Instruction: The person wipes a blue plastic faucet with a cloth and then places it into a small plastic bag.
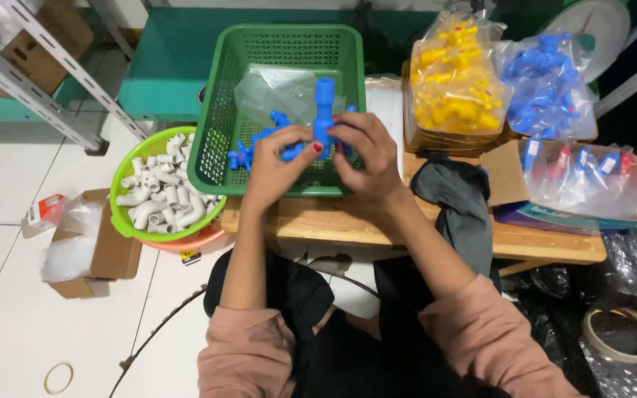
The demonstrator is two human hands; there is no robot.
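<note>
You hold a blue pipe fitting (324, 116) over the green basket (286, 44), its long stem upright, pointing away from you, with short side arms running across. Your left hand (278, 166) pinches its left arm between thumb and fingers; your right hand (366, 155) closes around the right arm. Inside the basket, left of the fitting, lie more blue fittings (248, 151) and a clear plastic bag (274, 88). Left of the basket stands a round bowl of white pipe elbows (162, 188); right of it, bags of yellow fittings (455, 81)
</note>
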